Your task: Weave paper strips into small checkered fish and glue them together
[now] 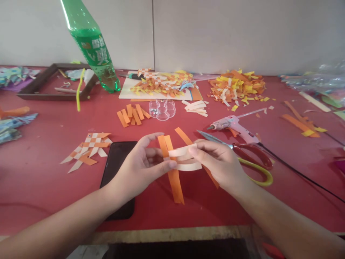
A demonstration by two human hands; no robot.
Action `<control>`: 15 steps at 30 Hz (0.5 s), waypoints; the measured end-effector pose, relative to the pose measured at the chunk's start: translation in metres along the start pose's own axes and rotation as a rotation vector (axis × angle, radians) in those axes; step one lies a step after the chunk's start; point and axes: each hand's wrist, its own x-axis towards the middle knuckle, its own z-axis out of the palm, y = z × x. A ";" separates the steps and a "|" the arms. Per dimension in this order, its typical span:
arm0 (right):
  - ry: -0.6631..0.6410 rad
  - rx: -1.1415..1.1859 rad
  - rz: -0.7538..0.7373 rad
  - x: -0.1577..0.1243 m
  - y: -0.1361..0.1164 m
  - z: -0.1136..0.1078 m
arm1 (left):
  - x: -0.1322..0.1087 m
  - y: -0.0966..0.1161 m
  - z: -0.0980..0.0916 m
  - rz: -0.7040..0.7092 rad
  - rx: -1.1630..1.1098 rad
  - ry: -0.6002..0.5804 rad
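Observation:
Between my hands, orange paper strips cross cream paper strips in a loose weave above the red table. My left hand pinches the crossing, its thumb on the lower cream strip. My right hand grips the right ends of the cream strips with its thumb on top. Another orange strip runs slantwise by the right fingers, partly hidden by them. Left of my hands lies a woven orange-and-white paper fish, and a black phone is partly under my left hand.
Scissors and a pink glue gun with its cord lie on the right. Orange strips, a clear compartment dish and cream strips sit ahead. Behind stand a green bottle, a frame and a paper pile.

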 end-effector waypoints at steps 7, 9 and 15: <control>-0.080 -0.016 -0.065 -0.002 0.004 -0.001 | 0.001 0.001 0.000 -0.022 0.074 -0.004; -0.081 -0.056 -0.087 -0.003 0.003 0.001 | 0.001 0.000 -0.001 -0.004 0.058 -0.023; 0.175 -0.267 -0.281 -0.006 0.005 0.001 | -0.002 -0.006 -0.001 0.037 0.128 0.005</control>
